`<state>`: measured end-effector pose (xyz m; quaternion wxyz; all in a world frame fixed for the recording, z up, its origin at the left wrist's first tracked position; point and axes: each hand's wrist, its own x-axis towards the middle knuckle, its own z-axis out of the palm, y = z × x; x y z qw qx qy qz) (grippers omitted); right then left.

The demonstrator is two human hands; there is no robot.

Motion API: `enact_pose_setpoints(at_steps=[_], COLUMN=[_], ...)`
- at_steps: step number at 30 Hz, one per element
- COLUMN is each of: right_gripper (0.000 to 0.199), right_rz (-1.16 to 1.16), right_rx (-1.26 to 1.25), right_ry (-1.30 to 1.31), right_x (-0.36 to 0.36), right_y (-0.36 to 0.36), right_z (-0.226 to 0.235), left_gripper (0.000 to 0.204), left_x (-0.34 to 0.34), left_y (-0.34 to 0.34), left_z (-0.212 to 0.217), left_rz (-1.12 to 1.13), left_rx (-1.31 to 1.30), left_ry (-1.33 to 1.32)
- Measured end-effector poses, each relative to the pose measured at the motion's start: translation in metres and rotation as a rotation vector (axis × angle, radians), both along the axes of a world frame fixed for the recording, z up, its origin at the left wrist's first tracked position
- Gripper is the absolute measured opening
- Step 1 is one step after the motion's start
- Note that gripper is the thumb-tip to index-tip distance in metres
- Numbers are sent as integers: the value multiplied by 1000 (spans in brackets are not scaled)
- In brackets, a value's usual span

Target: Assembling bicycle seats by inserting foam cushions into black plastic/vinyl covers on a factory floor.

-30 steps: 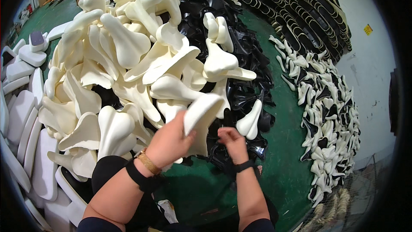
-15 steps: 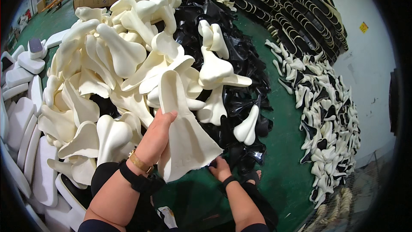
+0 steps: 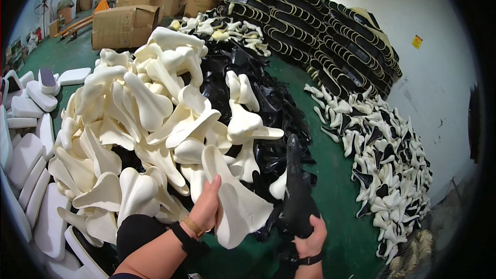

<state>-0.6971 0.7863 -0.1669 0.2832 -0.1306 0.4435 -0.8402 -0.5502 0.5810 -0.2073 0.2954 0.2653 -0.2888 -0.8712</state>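
My left hand (image 3: pixel 207 205) is closed on the edge of a cream foam saddle pad (image 3: pixel 237 204), its hollow side showing and its narrow end pointing away. In my right hand (image 3: pixel 312 238) a black saddle cover (image 3: pixel 298 199) stands nose up, apart from the pad. Left of the held pad rises a heap of similar cream saddle pads (image 3: pixel 147 106). Glossy black saddle covers (image 3: pixel 268 98) lie piled behind and to the right of that heap. A small white pad (image 3: pixel 279 186) is partly hidden behind the held cover.
White padded slabs (image 3: pixel 32 157) are stacked at the left. Along the right lies a long spread of white and black saddle pieces (image 3: pixel 390 160). Black loop-edged pieces (image 3: pixel 320 36) are stacked against the wall. Cardboard boxes (image 3: pixel 124 27) and an orange pallet jack (image 3: pixel 101 6) stand farther back on the green floor.
My right hand has come up from low beside the pad and now holds a black saddle cover. The held cream pad has shifted lower and right. The view has tilted up, showing more boxes.
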Motion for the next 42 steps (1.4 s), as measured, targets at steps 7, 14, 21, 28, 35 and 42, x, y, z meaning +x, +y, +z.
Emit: enact_pose_setpoints(at_steps=[7, 14, 21, 28, 35, 42], right_gripper=[63, 52, 46, 51, 34, 26], right_rz=[40, 116, 553, 433, 159, -36], right_rx=[-166, -219, -337, 60, 439, 608], right_ry=[-180, -572, -729, -453, 232, 1538], right_x=[1, -14, -4, 1, 28, 71], right_y=[14, 50, 64, 25, 16, 0], right_z=[2, 1, -26, -5, 1, -6], left_gripper=[57, 57, 56, 42, 45, 45], left_x=[-4, -12, -28, -25, -19, -22], left_y=[3, 5, 11, 16, 13, 17], left_z=[-15, -22, -30, -18, -11, -31], left_rz=[53, -2, -109, -126, -123, -32], left_rx=[-276, -202, -139, 10, 20, 95], left_ry=[-137, -220, -74, 4, -30, 77])
